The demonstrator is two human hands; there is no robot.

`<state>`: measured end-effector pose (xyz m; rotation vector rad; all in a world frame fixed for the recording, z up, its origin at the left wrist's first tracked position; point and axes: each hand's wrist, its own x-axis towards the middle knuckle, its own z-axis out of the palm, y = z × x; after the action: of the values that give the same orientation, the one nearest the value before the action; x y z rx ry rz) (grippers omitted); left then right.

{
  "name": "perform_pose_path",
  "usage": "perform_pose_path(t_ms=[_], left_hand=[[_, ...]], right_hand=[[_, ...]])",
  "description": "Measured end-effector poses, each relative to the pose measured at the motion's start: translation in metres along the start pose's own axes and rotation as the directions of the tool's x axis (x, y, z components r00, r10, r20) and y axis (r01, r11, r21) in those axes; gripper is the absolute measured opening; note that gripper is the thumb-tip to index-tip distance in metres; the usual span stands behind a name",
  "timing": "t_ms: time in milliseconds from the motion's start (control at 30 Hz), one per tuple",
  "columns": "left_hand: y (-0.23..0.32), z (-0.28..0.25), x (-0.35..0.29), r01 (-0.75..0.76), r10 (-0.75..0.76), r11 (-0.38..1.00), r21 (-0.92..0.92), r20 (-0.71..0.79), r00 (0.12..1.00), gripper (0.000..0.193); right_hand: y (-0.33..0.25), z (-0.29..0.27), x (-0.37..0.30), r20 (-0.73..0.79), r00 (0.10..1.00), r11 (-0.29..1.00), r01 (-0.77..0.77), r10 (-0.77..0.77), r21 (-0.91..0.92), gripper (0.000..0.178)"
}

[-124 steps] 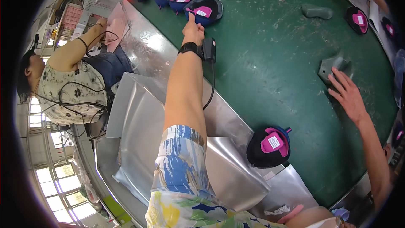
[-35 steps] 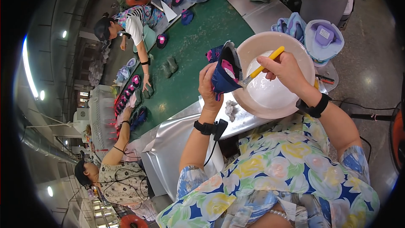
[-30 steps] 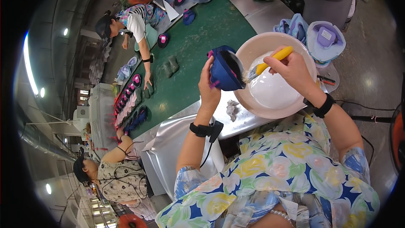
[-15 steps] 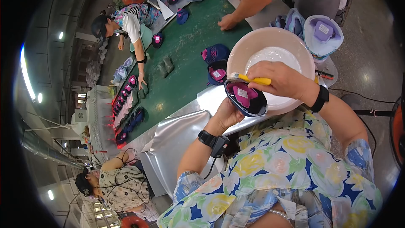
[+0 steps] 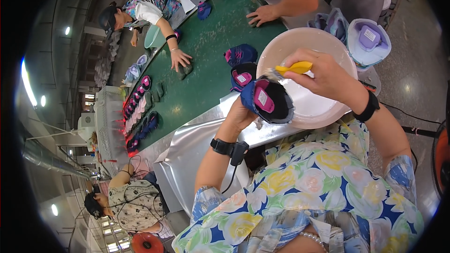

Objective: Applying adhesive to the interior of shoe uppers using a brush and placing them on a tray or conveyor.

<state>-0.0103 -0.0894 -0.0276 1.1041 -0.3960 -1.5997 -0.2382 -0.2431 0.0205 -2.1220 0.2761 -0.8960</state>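
two hands working: left hand (image 5: 241, 115) gripping dark shoe upper (image 5: 267, 100), right hand (image 5: 323, 77) pinching yellow brush (image 5: 293, 69); strokes are best staying light, over the bowl (image 5: 309, 42).

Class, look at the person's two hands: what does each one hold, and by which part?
The left hand holds a dark blue shoe upper from beneath, at its lower left edge. The right hand grips a brush by its yellow handle.

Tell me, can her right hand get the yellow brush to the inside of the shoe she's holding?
Probably yes: the right hand holds the yellow brush just above the shoe, which the left hand tilts open side up, nothing between.
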Motion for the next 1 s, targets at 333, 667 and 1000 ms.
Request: perform_pose_path(t_ms=[333,667,1000], left_hand=[[0.004,-0.002,-0.009,-0.256,0.257,0.966,0.021,-0.077,0.963,0.052],[0.009,-0.048,-0.01,-0.647,0.696,0.715,0.266,-0.177,0.696,0.05],[0.045,-0.281,-0.097,-0.803,0.412,0.58,-0.139,-0.8,0.436,0.028]], right_hand=[[-0.008,-0.004,0.003,0.224,0.966,0.989,-0.108,0.128,-0.102,0.019],[-0.009,0.026,0.005,-0.123,0.958,0.966,-0.258,0.26,0.032,0.02],[-0.011,0.019,-0.012,0.009,0.818,0.797,-0.562,0.574,0.223,0.008]])
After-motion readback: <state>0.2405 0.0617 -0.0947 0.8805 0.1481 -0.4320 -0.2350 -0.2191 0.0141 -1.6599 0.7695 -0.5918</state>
